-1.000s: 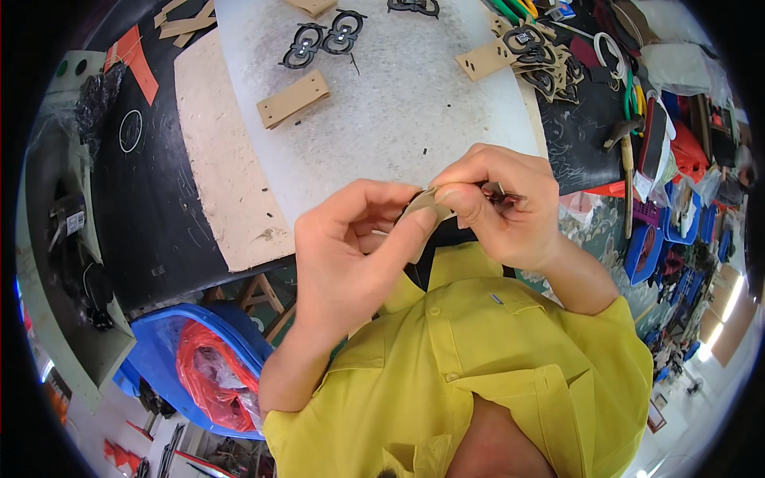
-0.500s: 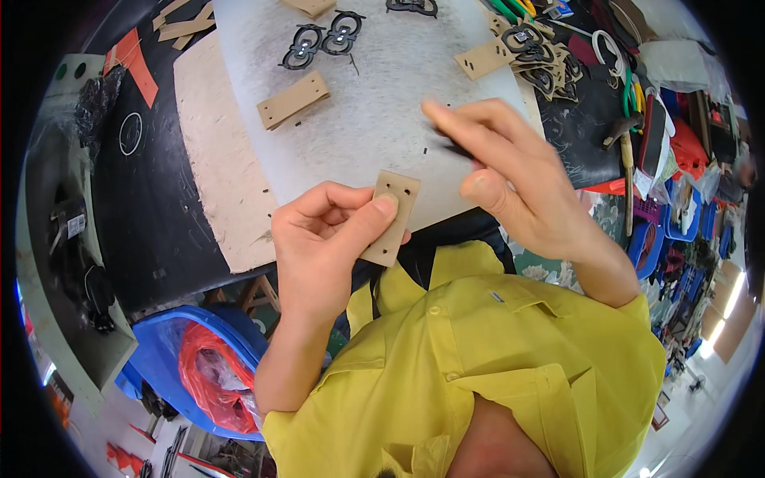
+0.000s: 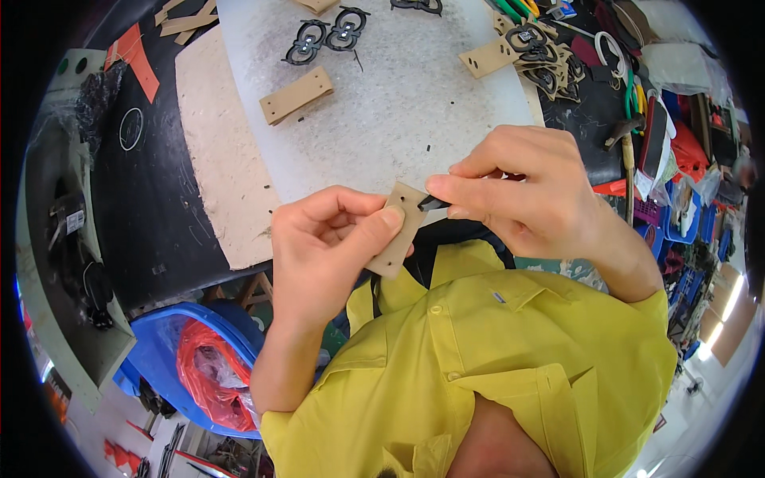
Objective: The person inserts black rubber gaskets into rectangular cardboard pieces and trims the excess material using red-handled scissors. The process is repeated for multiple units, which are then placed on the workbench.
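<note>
On the near side of the pale sheet (image 3: pixel 374 119), the left hand (image 3: pixel 319 251) pinches a holed tan strip (image 3: pixel 403 237), thumb across its face, apparently to steady it; the right hand (image 3: pixel 535 190) pinches a slim dark item (image 3: pixel 434 203), tip at the strip's edge, presumably for fine control.

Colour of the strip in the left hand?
Tan: the strip shows best in the head view, the only one.
</note>
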{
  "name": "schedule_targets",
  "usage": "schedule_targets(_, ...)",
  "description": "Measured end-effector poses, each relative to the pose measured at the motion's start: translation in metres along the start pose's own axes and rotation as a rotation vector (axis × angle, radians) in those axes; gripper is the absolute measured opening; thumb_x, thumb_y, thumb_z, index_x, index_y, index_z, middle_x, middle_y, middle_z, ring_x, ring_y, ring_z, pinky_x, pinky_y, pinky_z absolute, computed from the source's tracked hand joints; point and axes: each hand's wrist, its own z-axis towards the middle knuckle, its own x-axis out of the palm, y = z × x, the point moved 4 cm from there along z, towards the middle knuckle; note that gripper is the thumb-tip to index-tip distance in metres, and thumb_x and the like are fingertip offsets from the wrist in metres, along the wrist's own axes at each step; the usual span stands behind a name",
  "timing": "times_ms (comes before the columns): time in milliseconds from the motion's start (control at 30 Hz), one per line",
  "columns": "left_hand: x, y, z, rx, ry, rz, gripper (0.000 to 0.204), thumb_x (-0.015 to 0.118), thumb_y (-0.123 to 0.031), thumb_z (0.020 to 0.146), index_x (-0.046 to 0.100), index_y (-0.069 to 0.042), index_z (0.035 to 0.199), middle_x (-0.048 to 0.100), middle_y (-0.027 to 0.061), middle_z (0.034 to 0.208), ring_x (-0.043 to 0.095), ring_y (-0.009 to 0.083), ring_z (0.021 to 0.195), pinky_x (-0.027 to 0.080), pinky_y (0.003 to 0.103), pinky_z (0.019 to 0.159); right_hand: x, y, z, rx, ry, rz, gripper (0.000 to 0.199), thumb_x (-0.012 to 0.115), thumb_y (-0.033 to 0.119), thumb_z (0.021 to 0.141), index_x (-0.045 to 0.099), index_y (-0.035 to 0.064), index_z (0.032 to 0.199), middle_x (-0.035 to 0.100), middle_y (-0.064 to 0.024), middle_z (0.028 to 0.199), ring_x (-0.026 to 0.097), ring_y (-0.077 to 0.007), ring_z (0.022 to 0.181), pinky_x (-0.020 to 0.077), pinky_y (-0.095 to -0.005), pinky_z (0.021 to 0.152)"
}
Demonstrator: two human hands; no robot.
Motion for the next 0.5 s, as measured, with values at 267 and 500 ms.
schedule_targets(267, -0.002, -0.008, -0.004, 0.351, -0.119, 0.359, 0.007, 0.062, 0.002, 0.082, 0.061, 0.007, 0.086, 0.065, 0.0129, 0.078, 0.064, 0.0147, 0.068, 0.051, 0.024, 0.062, 0.009, -0.013, -0.001, 0.419, 0.013, 0.390, 0.017, 0.069, 0.009, 0.073, 0.066, 0.0040, 0.089, 0.055, -0.0036, 0.071, 0.053, -0.0168, 0.052, 0.0423, -0.0276, 0.046)
schedule_targets(500, -0.004, -0.010, 0.003, 0.310, -0.126, 0.069, 0.009, 0.061, 0.003, 0.084, 0.061, 0.009, 0.090, 0.065, 0.0107, 0.080, 0.060, 0.0095, 0.071, 0.050, 0.021, 0.061, 0.021, 0.021, 0.000, 0.078, -0.130, 0.126, 0.028, 0.076, 0.009, 0.062, 0.066, 0.0062, 0.088, 0.055, -0.0020, 0.072, 0.054, -0.0157, 0.054, 0.0448, -0.0266, 0.046)
